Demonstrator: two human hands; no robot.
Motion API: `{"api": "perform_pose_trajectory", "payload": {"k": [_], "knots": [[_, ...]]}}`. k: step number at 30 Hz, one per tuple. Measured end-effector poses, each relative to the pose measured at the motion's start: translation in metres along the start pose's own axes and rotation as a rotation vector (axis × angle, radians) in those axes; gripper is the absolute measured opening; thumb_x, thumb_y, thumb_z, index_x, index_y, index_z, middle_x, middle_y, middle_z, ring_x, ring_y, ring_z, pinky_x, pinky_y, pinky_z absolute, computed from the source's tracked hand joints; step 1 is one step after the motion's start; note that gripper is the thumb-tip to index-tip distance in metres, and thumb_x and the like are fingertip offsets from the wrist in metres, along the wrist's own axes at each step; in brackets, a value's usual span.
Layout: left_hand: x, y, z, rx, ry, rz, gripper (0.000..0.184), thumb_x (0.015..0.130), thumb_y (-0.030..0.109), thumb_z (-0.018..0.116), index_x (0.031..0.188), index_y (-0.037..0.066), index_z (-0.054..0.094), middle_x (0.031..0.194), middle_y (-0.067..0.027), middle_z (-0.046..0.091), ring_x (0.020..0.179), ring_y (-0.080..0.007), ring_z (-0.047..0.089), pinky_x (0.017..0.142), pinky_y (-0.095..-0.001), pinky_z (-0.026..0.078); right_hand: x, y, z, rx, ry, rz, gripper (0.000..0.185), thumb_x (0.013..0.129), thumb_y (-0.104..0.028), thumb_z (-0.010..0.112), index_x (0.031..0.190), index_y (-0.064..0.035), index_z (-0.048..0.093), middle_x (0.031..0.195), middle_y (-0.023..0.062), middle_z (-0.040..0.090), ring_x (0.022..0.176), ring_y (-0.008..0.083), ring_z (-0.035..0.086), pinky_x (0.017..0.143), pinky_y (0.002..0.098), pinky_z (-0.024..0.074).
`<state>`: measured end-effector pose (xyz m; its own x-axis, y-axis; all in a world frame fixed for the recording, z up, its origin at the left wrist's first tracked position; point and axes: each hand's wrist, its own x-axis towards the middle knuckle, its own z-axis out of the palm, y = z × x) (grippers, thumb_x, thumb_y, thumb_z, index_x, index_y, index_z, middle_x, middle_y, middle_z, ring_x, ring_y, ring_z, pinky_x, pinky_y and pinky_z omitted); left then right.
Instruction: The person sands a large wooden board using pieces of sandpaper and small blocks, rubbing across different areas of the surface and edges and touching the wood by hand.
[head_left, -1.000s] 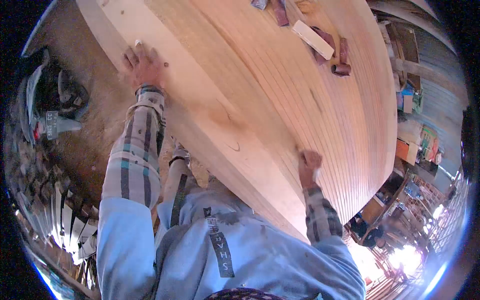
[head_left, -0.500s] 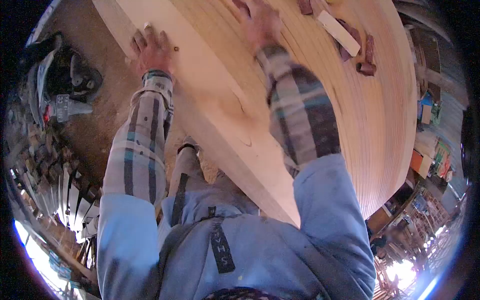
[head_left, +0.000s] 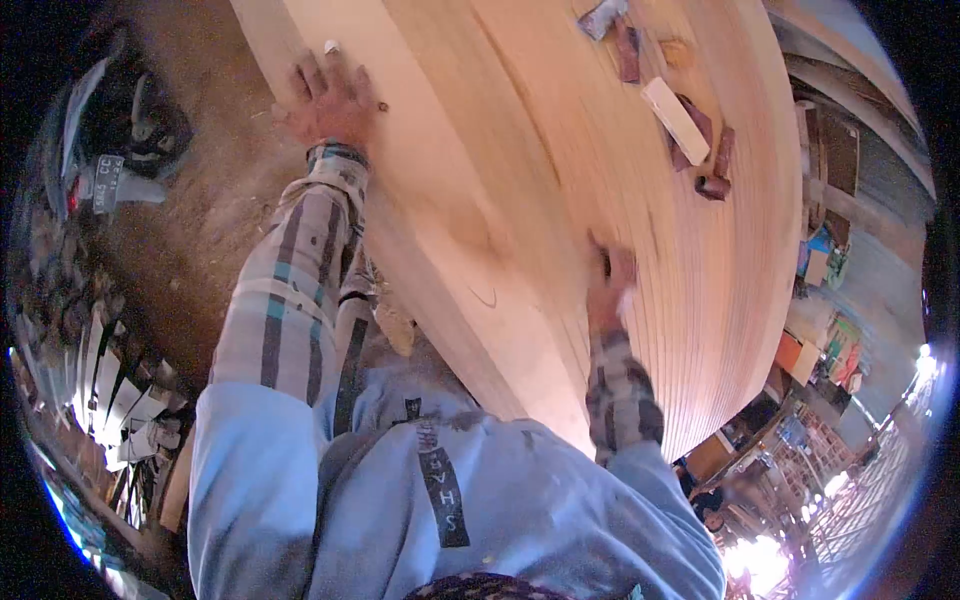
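Note:
My left hand (head_left: 330,105) lies flat with fingers spread on the near edge of a broad wooden board (head_left: 430,230); something white covers one fingertip. On the board's surface, farther right and closer to my body, my right hand (head_left: 610,290) is closed and a little blurred. A dark piece shows at its fingers, like the reddish-brown sandpaper nearby, mostly hidden by the hand. Toward the far right of the board lie curled sandpaper pieces (head_left: 713,187), a pale wooden block (head_left: 676,122) and another strip of sandpaper (head_left: 628,55).
A grey object (head_left: 603,18) and a yellowish piece (head_left: 677,52) sit at the board's far side. On the left, a motorbike with a plate (head_left: 108,184) stands on the dirt floor (head_left: 215,170). Stacked wood pieces (head_left: 115,390) fill the lower left; assorted clutter (head_left: 825,345) lies at right.
My right hand has moved back along the board toward my body, from the far side to nearer my waist. My left hand keeps its place on the board's edge. The view has shifted slightly.

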<state>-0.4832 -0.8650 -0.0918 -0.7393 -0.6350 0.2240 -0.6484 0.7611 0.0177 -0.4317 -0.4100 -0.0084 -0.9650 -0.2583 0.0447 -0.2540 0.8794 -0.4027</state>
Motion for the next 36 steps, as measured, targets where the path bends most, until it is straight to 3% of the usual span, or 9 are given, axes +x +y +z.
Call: {"api": "perform_pose_trajectory", "payload": {"k": [8, 12, 14, 15, 16, 19, 29, 32, 36], "knots": [[-0.006, 0.009, -0.027, -0.077, -0.073, 0.002, 0.062, 0.094, 0.055, 0.034, 0.148, 0.024, 0.031, 0.158, -0.0085, 0.022, 0.145, -0.0272, 0.020, 0.107, -0.0707, 0.012, 0.293, -0.169, 0.112, 0.046, 0.290, -0.328, 0.025, 0.089, -0.030, 0.057, 0.092, -0.0066, 0.064, 0.093, 0.0171, 0.067, 0.087, 0.0335, 0.063, 0.078, 0.0456, 0.0475], [0.002, -0.011, 0.024, -0.008, -0.012, 0.100, 0.061, 0.094, 0.055, 0.034, 0.148, 0.025, 0.032, 0.157, -0.0086, 0.024, 0.145, -0.0288, 0.019, 0.106, -0.0716, 0.012, 0.220, -0.118, 0.083, 0.150, 0.129, -0.216, 0.028, 0.091, -0.033, 0.058, 0.102, -0.0090, 0.068, 0.096, 0.0133, 0.067, 0.093, 0.0314, 0.062, 0.082, 0.0441, 0.0466], [0.000, -0.014, 0.034, 0.039, -0.031, 0.126, 0.061, 0.095, 0.055, 0.033, 0.148, 0.025, 0.031, 0.157, -0.0086, 0.025, 0.145, -0.0291, 0.019, 0.106, -0.0718, 0.012, 0.134, -0.069, 0.042, 0.288, 0.110, -0.219, 0.020, 0.090, -0.014, 0.061, 0.106, -0.0055, 0.068, 0.097, 0.0130, 0.068, 0.092, 0.0313, 0.064, 0.083, 0.0413, 0.0487], [-0.001, -0.017, 0.037, -0.032, -0.034, 0.136, 0.061, 0.094, 0.055, 0.034, 0.148, 0.026, 0.031, 0.157, -0.0086, 0.025, 0.145, -0.0291, 0.019, 0.105, -0.0724, 0.012, 0.089, -0.046, 0.019, -0.020, 0.084, -0.277, 0.019, 0.088, -0.011, 0.063, 0.105, -0.0049, 0.068, 0.100, 0.0119, 0.066, 0.093, 0.0310, 0.061, 0.084, 0.0386, 0.0477], [-0.001, -0.017, 0.036, -0.067, -0.034, 0.134, 0.061, 0.094, 0.055, 0.034, 0.148, 0.026, 0.031, 0.157, -0.0086, 0.025, 0.145, -0.0291, 0.019, 0.105, -0.0727, 0.012, 0.049, -0.033, 0.006, 0.295, -0.019, 0.074, 0.020, 0.087, -0.009, 0.063, 0.107, -0.0040, 0.067, 0.103, 0.0115, 0.065, 0.095, 0.0293, 0.060, 0.083, 0.0363, 0.0476], [0.001, -0.006, 0.017, -0.097, -0.028, 0.026, 0.062, 0.094, 0.055, 0.036, 0.149, 0.027, 0.030, 0.157, -0.0085, 0.024, 0.145, -0.0289, 0.019, 0.104, -0.0734, 0.013, -0.015, -0.011, -0.036, 0.120, -0.107, 0.244, 0.018, 0.088, -0.009, 0.063, 0.104, -0.0038, 0.067, 0.094, 0.0133, 0.063, 0.092, 0.0274, 0.058, 0.083, 0.0356, 0.0471], [0.010, -0.028, 0.031, 0.082, -0.054, 0.170, 0.064, 0.091, 0.058, 0.041, 0.146, 0.025, 0.035, 0.155, -0.0102, 0.027, 0.143, -0.0333, 0.021, 0.103, -0.0747, 0.016, 0.242, -0.124, 0.098, 0.159, 0.206, -0.321, 0.023, 0.091, -0.029, 0.058, 0.101, -0.0105, 0.069, 0.087, 0.0124, 0.065, 0.086, 0.0320, 0.062, 0.074, 0.0439, 0.0479], [0.004, -0.016, 0.039, 0.038, -0.007, 0.202, 0.066, 0.090, 0.059, 0.043, 0.146, 0.025, 0.036, 0.155, -0.0110, 0.027, 0.143, -0.0349, 0.020, 0.103, -0.0750, 0.016, 0.237, -0.142, 0.076, 0.014, 0.191, -0.115, 0.027, 0.090, -0.030, 0.056, 0.095, -0.0043, 0.064, 0.094, 0.0176, 0.066, 0.088, 0.0330, 0.063, 0.080, 0.0447, 0.0476], [0.000, 0.002, -0.023, 0.543, -0.315, 0.327, 0.063, 0.091, 0.056, 0.040, 0.146, 0.027, 0.035, 0.157, -0.0085, 0.022, 0.144, -0.0340, 0.019, 0.103, -0.0767, 0.013, 0.105, -0.042, 0.052, 0.007, 0.186, -0.278, 0.021, 0.088, -0.026, 0.063, 0.100, -0.0117, 0.069, 0.088, 0.0125, 0.065, 0.088, 0.0309, 0.062, 0.078, 0.0443, 0.0465]]}}
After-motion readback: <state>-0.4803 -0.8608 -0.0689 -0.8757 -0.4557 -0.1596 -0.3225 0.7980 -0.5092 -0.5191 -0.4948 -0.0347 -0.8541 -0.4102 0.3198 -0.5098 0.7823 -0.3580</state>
